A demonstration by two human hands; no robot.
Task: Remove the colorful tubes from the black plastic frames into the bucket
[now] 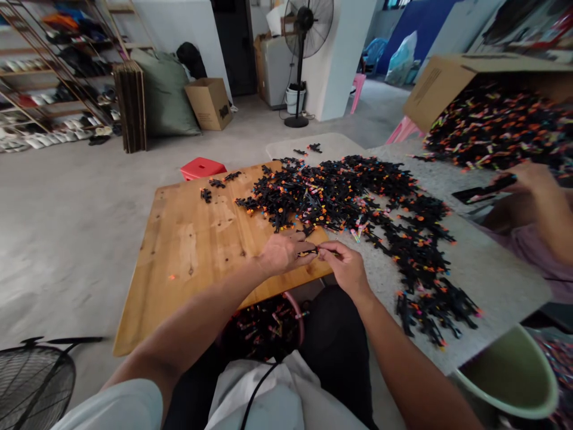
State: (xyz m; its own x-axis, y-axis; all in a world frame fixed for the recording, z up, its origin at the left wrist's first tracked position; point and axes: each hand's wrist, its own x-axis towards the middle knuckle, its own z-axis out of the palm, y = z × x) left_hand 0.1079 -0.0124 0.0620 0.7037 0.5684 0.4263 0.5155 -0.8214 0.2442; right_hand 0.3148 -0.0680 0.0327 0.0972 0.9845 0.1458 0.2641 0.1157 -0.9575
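One small black piece (308, 253) bridges the left fingers (305, 245) and right fingers (333, 245), pinched by both.

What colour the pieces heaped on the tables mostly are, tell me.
The heaped pieces are mostly black, flecked with orange and other bright colours; see the head view.

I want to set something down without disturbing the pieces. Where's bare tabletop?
Widest: the wooden table between its left edge, the loose black pieces at the back and the left forearm; an orange bit lies there. The grey table is bare between the scattered pieces and the co-worker's arm. Crowded: the pile where the tables meet.
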